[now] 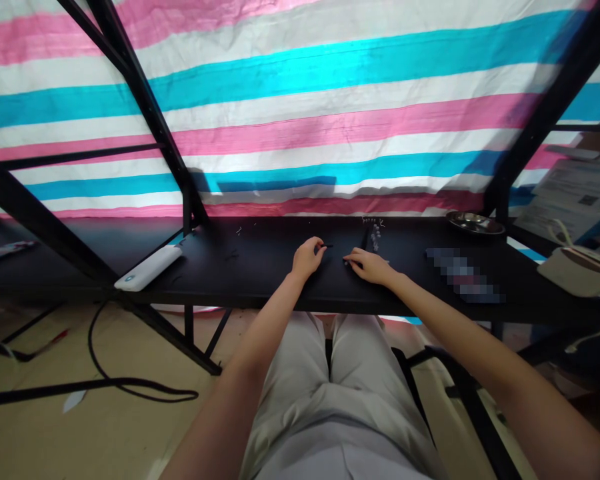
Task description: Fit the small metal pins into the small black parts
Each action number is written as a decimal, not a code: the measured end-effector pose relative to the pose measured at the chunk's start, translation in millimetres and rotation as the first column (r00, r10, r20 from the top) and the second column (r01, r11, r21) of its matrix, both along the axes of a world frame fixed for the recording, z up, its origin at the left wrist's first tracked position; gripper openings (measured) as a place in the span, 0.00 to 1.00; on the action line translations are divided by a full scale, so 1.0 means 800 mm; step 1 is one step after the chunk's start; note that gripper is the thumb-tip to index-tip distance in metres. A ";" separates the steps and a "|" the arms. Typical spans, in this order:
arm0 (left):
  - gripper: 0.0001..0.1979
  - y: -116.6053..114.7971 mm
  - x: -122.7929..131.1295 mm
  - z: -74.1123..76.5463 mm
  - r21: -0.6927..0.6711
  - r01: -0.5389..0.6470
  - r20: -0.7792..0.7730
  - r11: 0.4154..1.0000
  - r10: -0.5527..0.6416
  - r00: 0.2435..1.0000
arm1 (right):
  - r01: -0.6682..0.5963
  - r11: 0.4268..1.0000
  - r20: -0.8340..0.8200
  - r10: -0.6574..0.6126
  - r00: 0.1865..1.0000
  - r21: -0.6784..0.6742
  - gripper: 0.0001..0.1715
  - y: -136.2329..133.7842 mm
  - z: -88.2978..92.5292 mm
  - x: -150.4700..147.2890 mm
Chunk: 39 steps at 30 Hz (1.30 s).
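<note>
My left hand (307,259) rests on the black tabletop (260,283), its fingertips pinching a small black piece (326,245). My right hand (370,267) lies close by with curled fingers pointing left toward the other hand. The picture does not show whether those fingers hold anything. Just beyond it, a thin dark upright object (365,237) stands beside a cluster of small shiny pieces (375,237). A few tiny pale bits (239,231) lie farther left on the table.
A white power bank (147,268) lies on the table's left side, and a metal bowl (475,223) sits at the back right. A pixelated patch (463,275) covers something on the table. A beige pouch (577,270) sits at the right edge. Black frame bars (145,100) cross before a striped tarp (330,87).
</note>
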<state>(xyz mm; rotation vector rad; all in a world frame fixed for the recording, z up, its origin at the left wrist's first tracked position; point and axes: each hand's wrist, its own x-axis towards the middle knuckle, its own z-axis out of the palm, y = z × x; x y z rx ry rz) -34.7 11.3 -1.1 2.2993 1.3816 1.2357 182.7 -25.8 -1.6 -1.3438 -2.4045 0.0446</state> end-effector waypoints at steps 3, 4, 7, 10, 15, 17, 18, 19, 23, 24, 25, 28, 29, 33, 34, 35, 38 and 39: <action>0.07 0.001 -0.001 -0.001 -0.004 0.005 0.008 1.000 -0.005 1.000 | -0.058 0.998 0.011 0.058 0.998 0.017 0.21 0.006 0.001 0.002; 0.07 0.001 -0.001 -0.001 -0.004 0.007 0.013 1.000 -0.007 1.000 | -0.071 0.997 0.016 0.070 0.997 0.027 0.21 0.008 0.001 0.002; 0.06 0.000 -0.001 -0.001 -0.014 0.001 0.025 1.000 -0.001 1.000 | -0.098 0.992 0.004 0.098 0.995 0.075 0.21 0.010 0.002 0.007; 0.06 0.000 -0.001 0.000 -0.020 -0.005 0.032 1.000 0.006 0.999 | -0.070 0.987 -0.061 0.079 0.995 0.144 0.19 0.007 0.003 0.014; 0.06 0.001 -0.001 -0.001 -0.010 0.006 0.030 1.000 -0.006 1.000 | 0.029 0.980 -0.143 -0.001 0.990 0.196 0.16 -0.005 0.002 0.036; 0.06 0.001 0.000 -0.002 -0.005 0.005 0.023 1.000 -0.005 1.000 | 0.057 0.980 -0.148 -0.029 0.989 0.191 0.15 -0.008 -0.001 0.046; 0.06 0.001 0.000 -0.002 -0.004 0.004 0.020 1.000 -0.004 1.000 | 0.062 0.981 -0.143 -0.036 0.989 0.186 0.15 -0.009 -0.003 0.051; 0.06 0.001 -0.001 -0.002 -0.004 0.004 0.016 1.000 -0.004 1.000 | 0.058 0.983 -0.136 -0.034 0.990 0.176 0.14 -0.010 -0.005 0.055; 0.06 0.001 -0.001 -0.002 -0.007 0.004 0.002 1.000 -0.004 1.000 | 0.022 0.993 -0.149 -0.004 0.989 0.118 0.12 -0.008 -0.015 0.067; 0.06 0.001 -0.002 -0.002 -0.004 0.005 0.001 1.000 -0.005 1.000 | 0.016 0.994 -0.163 0.001 0.987 0.104 0.11 -0.007 -0.017 0.068; 0.06 0.001 -0.002 -0.002 0.001 0.007 0.001 1.000 -0.007 1.000 | 0.011 0.996 -0.177 0.006 0.984 0.092 0.10 -0.006 -0.019 0.069; 0.05 0.002 -0.002 -0.003 0.012 0.014 0.005 1.000 -0.015 1.000 | 0.014 0.998 -0.210 0.001 0.978 0.069 0.10 -0.005 -0.021 0.070; 0.05 0.002 -0.002 -0.004 0.013 0.016 0.006 1.000 -0.016 1.000 | 0.024 0.998 -0.218 -0.010 0.976 0.060 0.09 -0.006 -0.021 0.070; 0.06 0.002 -0.002 -0.005 0.009 0.015 0.003 1.000 -0.015 1.000 | 0.056 0.998 -0.239 -0.052 0.970 0.010 0.08 -0.008 -0.022 0.066; 0.06 0.002 -0.002 -0.005 0.008 0.014 0.002 1.000 -0.014 1.000 | 0.053 0.999 -0.236 -0.051 0.970 -0.002 0.09 -0.007 -0.023 0.065; 0.06 0.002 -0.002 -0.005 0.006 0.014 0.001 1.000 -0.014 1.000 | 0.044 0.999 -0.230 -0.045 0.972 -0.010 0.10 -0.006 -0.025 0.064; 0.06 0.002 -0.002 -0.005 0.007 0.015 0.005 1.000 -0.015 1.000 | 0.018 1.000 -0.198 -0.020 0.980 -0.013 0.14 0.003 -0.029 0.063; 0.05 0.003 -0.002 -0.005 0.008 0.016 0.009 1.000 -0.016 1.000 | 0.009 1.000 -0.183 -0.011 0.983 -0.015 0.14 0.007 -0.029 0.063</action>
